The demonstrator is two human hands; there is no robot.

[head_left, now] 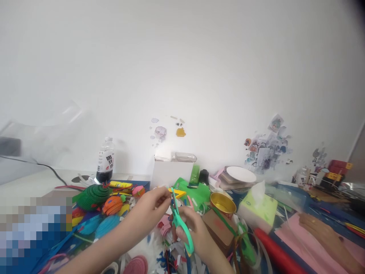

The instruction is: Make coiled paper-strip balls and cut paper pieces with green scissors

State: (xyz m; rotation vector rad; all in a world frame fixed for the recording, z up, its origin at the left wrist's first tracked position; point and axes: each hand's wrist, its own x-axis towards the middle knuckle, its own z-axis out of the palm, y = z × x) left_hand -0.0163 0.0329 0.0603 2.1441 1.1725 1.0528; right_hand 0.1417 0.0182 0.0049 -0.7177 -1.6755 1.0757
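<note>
Green-handled scissors [181, 224] are in my right hand [196, 232], fingers round the handles and the blades pointing up and away from me. To their left, my left hand [158, 201] has its fingertips pinched together by the blade tips; whatever is between them is too small to make out. A yellow triangular piece [179, 193] shows just behind the blades, and I cannot tell whether it is touched. Beneath the hands lie many paper scraps [178, 253] in white, blue, red and pink.
On the left sit a green coiled-paper shape [92, 197], an orange one [113, 206] and a bottle [105, 160]. Rightward are a gold tin [222, 203], a tissue box [259, 211] and a red roll [278, 251]. Another person's hand [322, 228] rests on pink paper [293, 243].
</note>
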